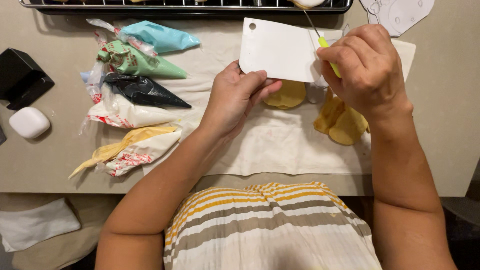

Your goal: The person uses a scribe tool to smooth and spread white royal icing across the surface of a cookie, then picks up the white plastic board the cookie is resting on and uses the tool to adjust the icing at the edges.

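Note:
My left hand (235,97) grips the lower edge of a white plastic scraper card (280,50) and holds it up above the cloth. My right hand (367,67) is closed on a thin needle tool with a yellow-green handle (329,52), its metal tip pointing up toward the rack. Under the card lies a yellow cookie (290,95), partly hidden. More yellow cookie pieces (345,125) sit below my right hand.
Several piping bags lie at the left: blue (160,36), green (142,62), black (145,91), white (130,114) and yellow (125,142). A white cloth (280,145) covers the beige table. A cooling rack (185,6) runs along the far edge. A black box (20,77) and a white case (29,122) sit far left.

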